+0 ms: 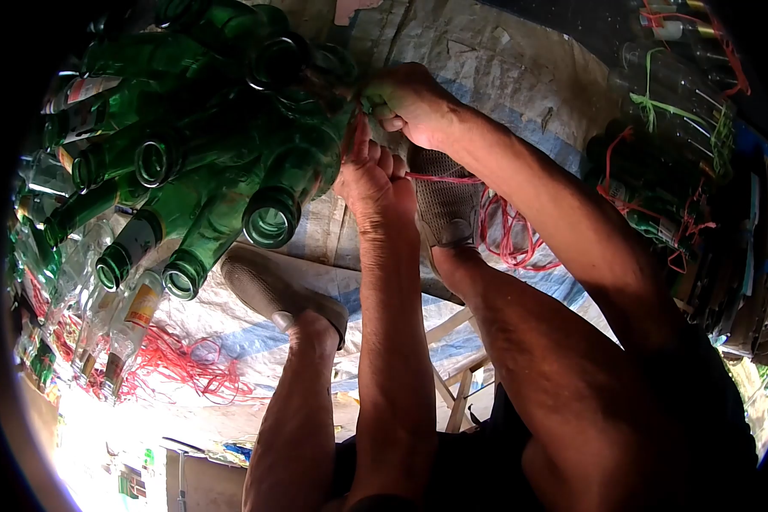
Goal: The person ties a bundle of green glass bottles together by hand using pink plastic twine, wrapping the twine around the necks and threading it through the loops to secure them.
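Bundle of green bottles (205,141), red cord (450,179) running up to the hands at its right edge.

There the left hand (374,181) grasps the cord, while the right hand (410,107), just above, is clenched; whether it pinches a strand I cannot tell. Cord work this close to glass seems best done with steady, even tension, slack kept clear of the right shoe (445,192), and no jerk that could knock the necks together. Right of and below the bundle spreads a creased, pale sheet (495,72) with blue stripes. Below the bundle lie clear bottles (132,328) and a red tangle (192,367); far to its right, strapped bottles (678,115) sit above a dark stack (747,264). Strong light floods the area well below the bundle.
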`<state>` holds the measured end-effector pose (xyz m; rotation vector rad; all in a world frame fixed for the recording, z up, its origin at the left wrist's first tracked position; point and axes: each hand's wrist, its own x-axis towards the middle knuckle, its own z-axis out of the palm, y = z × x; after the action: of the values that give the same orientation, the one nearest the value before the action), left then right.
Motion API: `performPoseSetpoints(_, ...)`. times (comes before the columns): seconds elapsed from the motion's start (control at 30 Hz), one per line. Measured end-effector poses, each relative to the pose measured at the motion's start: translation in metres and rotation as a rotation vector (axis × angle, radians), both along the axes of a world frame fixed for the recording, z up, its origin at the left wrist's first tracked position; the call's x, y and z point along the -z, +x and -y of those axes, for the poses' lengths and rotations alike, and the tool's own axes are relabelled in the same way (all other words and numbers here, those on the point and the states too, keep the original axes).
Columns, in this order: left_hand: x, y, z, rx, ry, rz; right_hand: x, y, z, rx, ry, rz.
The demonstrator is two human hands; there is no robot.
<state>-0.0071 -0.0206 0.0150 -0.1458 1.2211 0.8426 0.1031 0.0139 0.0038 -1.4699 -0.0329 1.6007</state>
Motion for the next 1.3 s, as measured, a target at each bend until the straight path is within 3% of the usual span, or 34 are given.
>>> performPoseSetpoints(0.4,-0.001,-0.003,0.004,0.034,0.077,0.058,-0.012,0.006,0.000,-0.032,0.013,-0.042)
performPoseSetpoints(0.57,-0.010,-0.001,0.011,0.053,0.133,0.070,-0.042,0.003,0.012,-0.377,-0.115,0.266)
performPoseSetpoints(0.63,-0.007,-0.005,0.017,0.034,0.210,0.064,-0.043,0.008,0.024,-0.473,-0.099,0.104)
performPoseSetpoints(0.77,-0.015,-0.010,0.024,0.059,0.307,0.024,-0.030,0.004,0.047,-0.428,0.121,0.188)
performPoseSetpoints(0.87,-0.024,-0.013,0.029,0.118,0.344,-0.047,-0.042,0.006,0.050,-0.436,0.115,0.104)
performPoseSetpoints(1.1,-0.059,-0.010,0.046,0.377,0.379,-0.340,-0.048,-0.002,0.050,-0.402,0.200,0.243)
performPoseSetpoints(1.23,-0.055,-0.014,0.059,0.397,0.377,-0.312,-0.058,-0.008,0.048,-0.308,0.202,0.188)
performPoseSetpoints(1.3,-0.052,-0.019,0.063,0.406,0.465,-0.326,-0.064,-0.004,0.049,-0.396,0.201,0.339)
